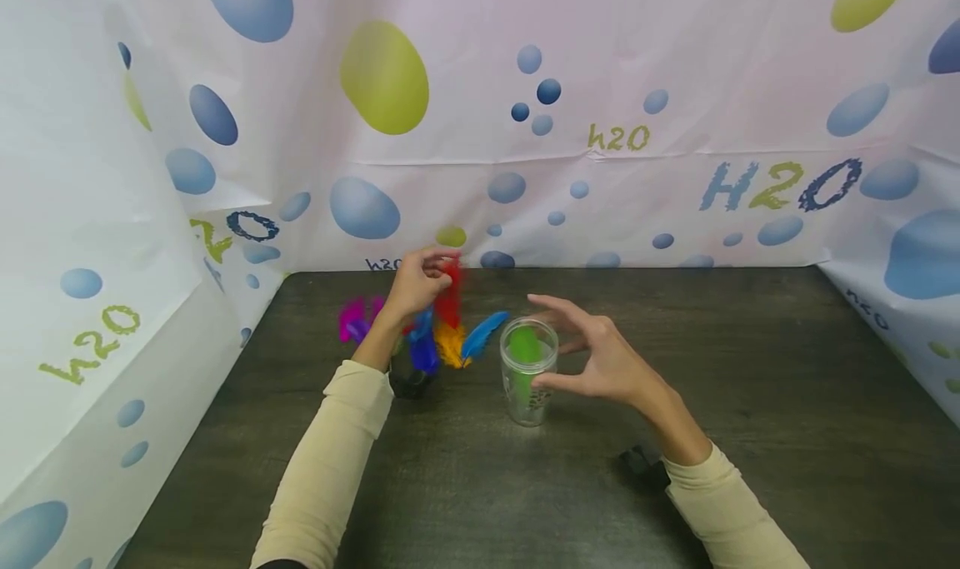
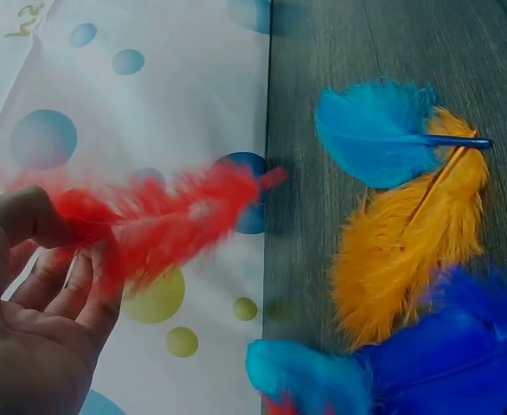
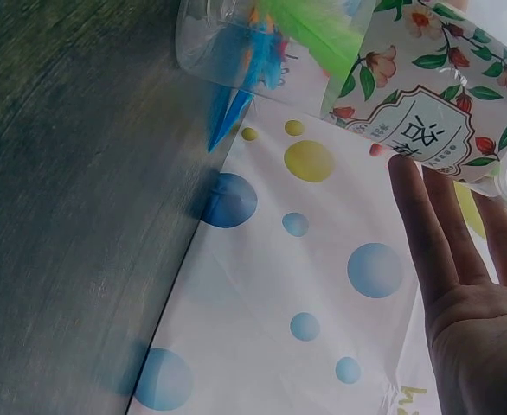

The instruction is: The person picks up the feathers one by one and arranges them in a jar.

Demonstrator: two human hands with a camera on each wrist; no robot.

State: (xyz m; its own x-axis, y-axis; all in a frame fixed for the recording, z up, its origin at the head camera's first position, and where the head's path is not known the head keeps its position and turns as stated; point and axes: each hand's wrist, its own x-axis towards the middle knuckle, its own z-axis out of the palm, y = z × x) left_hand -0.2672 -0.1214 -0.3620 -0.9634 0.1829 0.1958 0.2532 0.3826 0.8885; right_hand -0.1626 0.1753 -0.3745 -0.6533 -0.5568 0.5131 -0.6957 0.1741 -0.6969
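Note:
Between thumb and fingers my left hand (image 1: 418,284) pinches a red feather (image 1: 448,298), held above the far part of the table; in the left wrist view the feather (image 2: 184,216) points its quill away from the palm. My right hand (image 1: 600,356) is spread beside a clear jar (image 1: 519,406), thumb in front and fingers behind. The jar stands upright with a green feather (image 1: 524,344) inside. Straight fingers reach up to its floral label (image 3: 426,95) in the right wrist view.
Left of the jar lie a light blue feather (image 1: 484,336), an orange feather (image 1: 452,346) and a dark blue feather (image 1: 424,354). Magenta feathers (image 1: 352,319) lie further left, partly behind the left arm. A printed sheet (image 1: 450,94) rises behind the dark table (image 1: 465,486).

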